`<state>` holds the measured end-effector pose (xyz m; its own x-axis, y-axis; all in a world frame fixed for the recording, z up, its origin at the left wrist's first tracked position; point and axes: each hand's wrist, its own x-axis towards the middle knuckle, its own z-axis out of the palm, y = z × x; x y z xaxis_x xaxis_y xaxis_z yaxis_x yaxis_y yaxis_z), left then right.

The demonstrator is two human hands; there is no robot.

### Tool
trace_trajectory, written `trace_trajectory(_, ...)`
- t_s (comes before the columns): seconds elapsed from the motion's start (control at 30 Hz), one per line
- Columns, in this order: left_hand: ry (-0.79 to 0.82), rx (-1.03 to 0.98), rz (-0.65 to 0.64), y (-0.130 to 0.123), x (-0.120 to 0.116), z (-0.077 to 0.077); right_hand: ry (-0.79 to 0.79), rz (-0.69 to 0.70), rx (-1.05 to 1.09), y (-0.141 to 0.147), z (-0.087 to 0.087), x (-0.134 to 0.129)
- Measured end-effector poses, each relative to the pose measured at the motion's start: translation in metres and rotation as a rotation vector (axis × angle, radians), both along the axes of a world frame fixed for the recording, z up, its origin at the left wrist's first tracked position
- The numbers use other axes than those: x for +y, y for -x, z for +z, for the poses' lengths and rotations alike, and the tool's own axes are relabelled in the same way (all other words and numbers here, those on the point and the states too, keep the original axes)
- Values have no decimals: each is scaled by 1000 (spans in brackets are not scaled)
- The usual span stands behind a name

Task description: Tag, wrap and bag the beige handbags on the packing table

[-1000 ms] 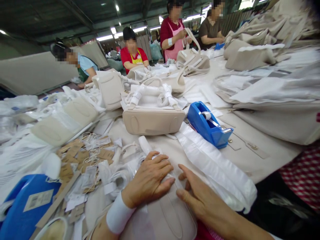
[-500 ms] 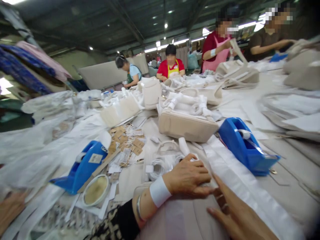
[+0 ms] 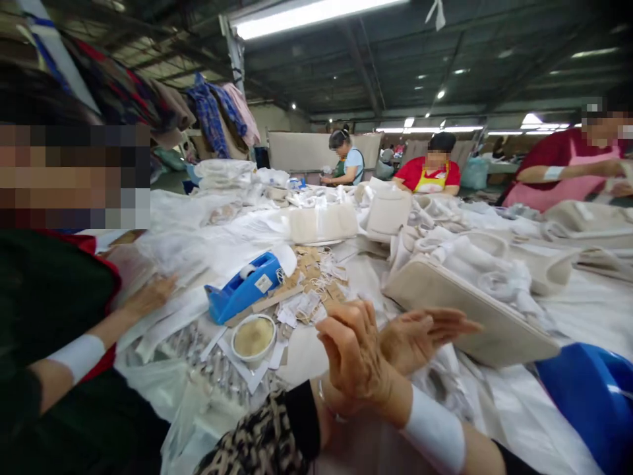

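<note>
My left hand (image 3: 420, 333) stretches to the right with its fingers extended, in front of a beige handbag (image 3: 465, 307) lying on its side. My right hand (image 3: 353, 353) crosses over my left wrist, its fingers bent inward. Whatever those fingers hold, if anything, is hidden. A white wristband (image 3: 435, 422) wraps my right wrist, and a metal bangle (image 3: 329, 402) circles my left forearm. Beyond my hands lies a heap of brown and white tags with strings (image 3: 314, 274). To the left stands a round white dish with tan contents (image 3: 254, 337).
A blue tape dispenser (image 3: 244, 287) stands left of the tags, another blue dispenser (image 3: 588, 402) at right. A co-worker's hand (image 3: 151, 297) rests on clear plastic at left. Wrapped beige bags (image 3: 324, 223) cover the table's far side, where other people work.
The view has swung left, bringing a nearby co-worker into sight. My left hand has come off the beige bag and wrapping, and my right hand has moved across onto my left wrist.
</note>
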<state>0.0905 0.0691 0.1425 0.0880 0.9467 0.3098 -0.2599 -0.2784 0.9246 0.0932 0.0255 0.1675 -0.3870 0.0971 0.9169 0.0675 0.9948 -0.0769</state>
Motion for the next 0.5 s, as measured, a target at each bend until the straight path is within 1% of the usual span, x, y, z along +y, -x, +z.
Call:
trace_trajectory(0.03, 12, -220, -17, 14, 6, 3, 19, 28, 22, 3, -10, 3)
trace_trajectory(0.07, 29, -411, 3, 30, 10, 6, 51, 46, 31, 3, -18, 7)
trace_trajectory(0.1, 57, -552, 65, 50, 11, 6, 95, 62, 23, 3, -26, 12)
trace_trajectory(0.13, 105, -638, 164, 71, 7, 6, 145, 71, -8, 3, -31, 17)
trace_trajectory(0.2, 153, -682, 314, 113, -14, 0, 243, 79, -166, 2, -38, 25)
trace_trajectory(0.23, 171, -637, 412, 130, -30, -4, 282, 92, -280, 3, -40, 29)
trace_trajectory(0.27, 188, -534, 497, 145, -50, -8, 304, 122, -404, 4, -41, 32)
trace_trajectory(0.33, 259, -284, 615, 161, -93, -19, 304, 219, -647, 7, -43, 34)
trace_trajectory(0.4, 353, -103, 617, 163, -132, -29, 272, 285, -821, 9, -47, 34)
trace_trajectory(0.47, 463, -33, 535, 156, -161, -40, 247, 268, -908, 8, -51, 32)
trace_trajectory(0.5, 520, -17, 478, 151, -172, -44, 241, 247, -929, 7, -53, 31)
